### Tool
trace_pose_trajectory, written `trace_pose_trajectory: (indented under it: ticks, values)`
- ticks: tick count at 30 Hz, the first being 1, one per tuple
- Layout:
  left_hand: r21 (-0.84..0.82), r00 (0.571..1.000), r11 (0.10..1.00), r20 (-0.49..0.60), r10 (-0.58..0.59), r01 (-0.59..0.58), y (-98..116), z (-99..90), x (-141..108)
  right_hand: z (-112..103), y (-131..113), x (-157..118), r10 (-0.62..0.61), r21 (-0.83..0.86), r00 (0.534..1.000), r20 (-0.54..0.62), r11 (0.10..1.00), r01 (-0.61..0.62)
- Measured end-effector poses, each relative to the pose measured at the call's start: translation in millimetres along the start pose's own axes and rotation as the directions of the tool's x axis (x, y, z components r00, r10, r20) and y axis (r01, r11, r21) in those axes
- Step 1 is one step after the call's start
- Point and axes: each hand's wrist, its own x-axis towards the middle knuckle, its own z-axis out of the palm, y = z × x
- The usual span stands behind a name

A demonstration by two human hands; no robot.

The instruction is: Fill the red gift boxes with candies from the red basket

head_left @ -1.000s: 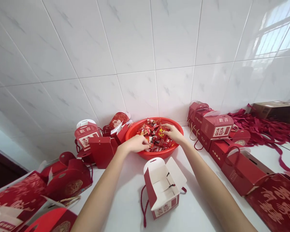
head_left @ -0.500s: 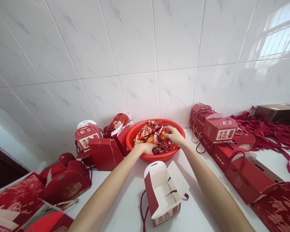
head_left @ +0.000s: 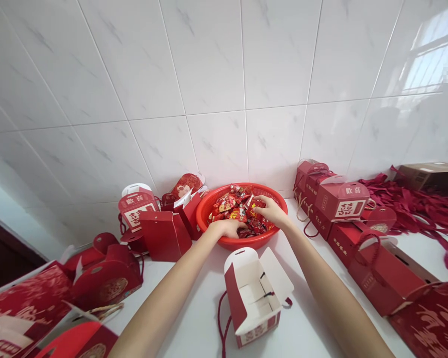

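A red plastic basket (head_left: 254, 242) against the tiled wall holds a heap of shiny red wrapped candies (head_left: 227, 203). My left hand (head_left: 231, 227) reaches over its near rim, fingers stretched in among the wrappers, their tips partly hidden. On the heap's right side, my right hand (head_left: 272, 210) has its thumb and fingers closed on a red candy packet (head_left: 254, 205). Between my forearms stands an open gift box (head_left: 252, 298), red outside and white inside, with its flaps up and a dark red cord handle hanging at the side. No contents show in it.
Red gift boxes (head_left: 164, 236) crowd the left side, more red boxes (head_left: 142, 209) standing behind. A row of boxes (head_left: 341, 201) runs along the right. Farther right lie dark red ribbons (head_left: 418, 204) and a cardboard box (head_left: 433, 174). The white table (head_left: 194, 303) meets the tiled wall.
The view has shifted slightly. My left hand has moved a little within the candies; my right hand stays at nearly the same spot on the heap.
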Motion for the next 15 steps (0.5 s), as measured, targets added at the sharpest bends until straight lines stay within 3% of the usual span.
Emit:
trace_pose_trajectory:
  ticks: [3, 7, 10, 15]
  values:
    - [-0.015, 0.994, 1.0, 0.108, -0.019, 0.021, 2.2, -2.0, -0.7, -0.3, -0.7, 0.0, -0.005, 0.002, 1.0, -0.001, 1.0, 0.005]
    - [-0.074, 0.992, 0.997, 0.125, 0.005, 0.004, 3.7, -2.4, 0.0, 0.6, -0.1, 0.4, 0.008, 0.028, 1.0, 0.002, 1.0, -0.008]
    - [-0.143, 0.999, 0.99, 0.051, 0.013, -0.005, 3.7, 0.0, -0.3, 1.6, -0.2, 0.4, 0.027, 0.059, 0.999, -0.021, 0.998, -0.026]
    - [-0.339, 0.979, 0.936, -0.2, 0.024, -0.093, 5.9, 1.4, -4.5, 2.5, -0.7, 2.1, 0.05, 0.131, 0.991, -0.125, 0.991, -0.034]
